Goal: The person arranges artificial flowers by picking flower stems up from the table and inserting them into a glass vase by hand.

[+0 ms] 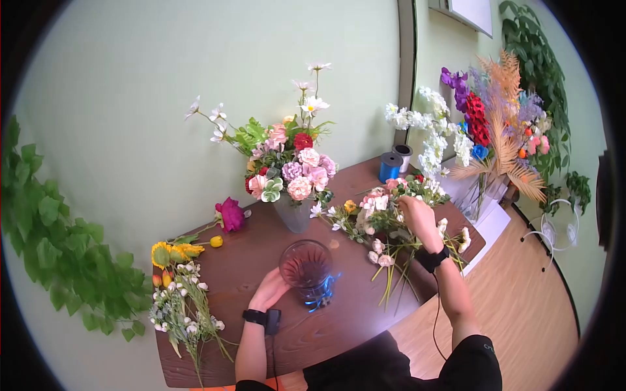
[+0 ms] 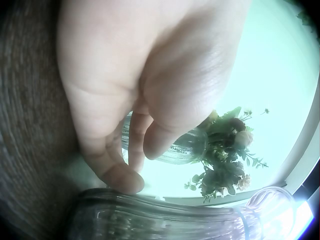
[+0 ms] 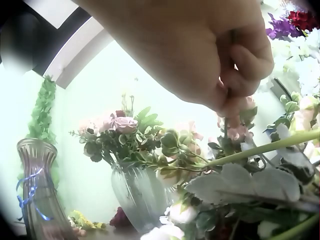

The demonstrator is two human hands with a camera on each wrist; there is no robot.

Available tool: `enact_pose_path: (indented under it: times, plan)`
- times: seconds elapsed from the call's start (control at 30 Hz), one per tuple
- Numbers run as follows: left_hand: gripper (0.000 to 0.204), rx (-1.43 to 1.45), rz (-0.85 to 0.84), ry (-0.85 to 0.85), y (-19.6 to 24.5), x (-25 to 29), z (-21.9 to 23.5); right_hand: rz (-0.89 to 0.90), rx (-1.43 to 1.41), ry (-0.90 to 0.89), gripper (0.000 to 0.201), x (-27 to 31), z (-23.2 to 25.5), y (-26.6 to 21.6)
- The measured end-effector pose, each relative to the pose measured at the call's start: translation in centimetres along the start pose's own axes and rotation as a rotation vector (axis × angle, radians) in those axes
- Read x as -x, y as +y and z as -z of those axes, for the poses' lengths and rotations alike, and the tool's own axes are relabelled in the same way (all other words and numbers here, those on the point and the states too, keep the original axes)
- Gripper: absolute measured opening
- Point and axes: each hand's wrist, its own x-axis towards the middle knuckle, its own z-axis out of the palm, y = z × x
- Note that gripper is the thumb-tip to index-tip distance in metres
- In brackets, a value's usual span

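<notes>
A clear ribbed glass vase (image 1: 306,270), tied with blue ribbon (image 1: 321,294), stands upright on the table. My left hand (image 1: 270,290) is at its left side; in the left wrist view, the loosely bent fingers of that hand (image 2: 135,95) are at the glass vase (image 2: 155,217), but contact is unclear. Over the flower pile (image 1: 375,215) on the right, my right hand (image 1: 418,220) pinches a thin stem. The right wrist view shows this stem (image 3: 226,127) below the fingertips of my right hand (image 3: 200,55), among leaves and pink blooms.
Behind the ribbed vase, a frosted vase (image 1: 293,215) holds a mixed bouquet (image 1: 300,169). Yellow and white flowers (image 1: 186,293) lie at the table's left, near a magenta bloom (image 1: 231,215). Ribbon spools (image 1: 390,167) stand at the back right, with tall flowers (image 1: 479,124) beyond.
</notes>
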Motion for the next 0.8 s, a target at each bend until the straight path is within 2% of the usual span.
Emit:
enact_pose_path:
  times: [0.07,0.17,0.2,0.27,0.33,0.43,0.47,0.53,0.57,0.6,0.67,0.73,0.8]
  plan:
    - [0.039,0.008,0.005,0.003,0.1,0.0,-0.2,-0.012,-0.002,-0.003,0.02,0.2,0.2,-0.4]
    - [0.038,0.018,0.01,0.005,-0.1,-0.1,0.0,0.113,-0.152,0.211,0.017,0.5,-1.1,0.4]
    - [0.037,0.016,0.012,0.006,-0.2,-0.1,0.1,0.119,-0.152,0.21,0.017,0.4,-1.4,0.7]
    - [0.037,0.001,0.005,0.008,0.0,0.1,-0.2,-0.107,-0.267,0.222,0.016,0.2,-0.8,0.2]
    - [0.036,-0.016,0.0,0.008,0.1,0.1,-0.3,-0.078,-0.336,0.253,0.018,0.1,-0.2,-0.1]
    - [0.036,-0.003,-0.006,-0.004,-0.3,-0.2,0.2,-0.203,-0.767,0.193,0.021,0.2,0.5,-0.1]
    - [0.036,-0.008,-0.007,-0.016,-0.3,-0.2,0.2,-0.197,-0.765,0.191,0.021,0.4,1.5,-1.4]
    - [0.036,-0.004,-0.013,-0.029,-0.4,-0.4,0.3,-0.289,-1.092,0.24,0.023,1.1,3.5,-3.9]
    - [0.036,-0.018,-0.001,-0.033,-0.5,-0.4,0.5,-0.366,-1.32,0.195,0.018,1.4,3.6,-3.9]
    - [0.035,-0.032,0.014,-0.037,-0.6,-0.5,0.6,-0.365,-1.315,0.189,0.018,1.6,3.6,-4.2]
    - [0.035,-0.036,0.018,-0.027,-0.7,-0.5,0.9,-0.172,-1.397,0.185,0.014,1.7,3.1,-5.9]
    - [0.034,-0.044,0.021,-0.014,-0.9,-0.4,1.1,-0.091,-1.362,0.121,0.012,1.8,3.9,-8.9]
    - [0.033,-0.042,0.007,-0.024,-0.8,-0.3,1.1,-0.114,-1.289,0.017,0.011,1.5,5.6,-12.9]
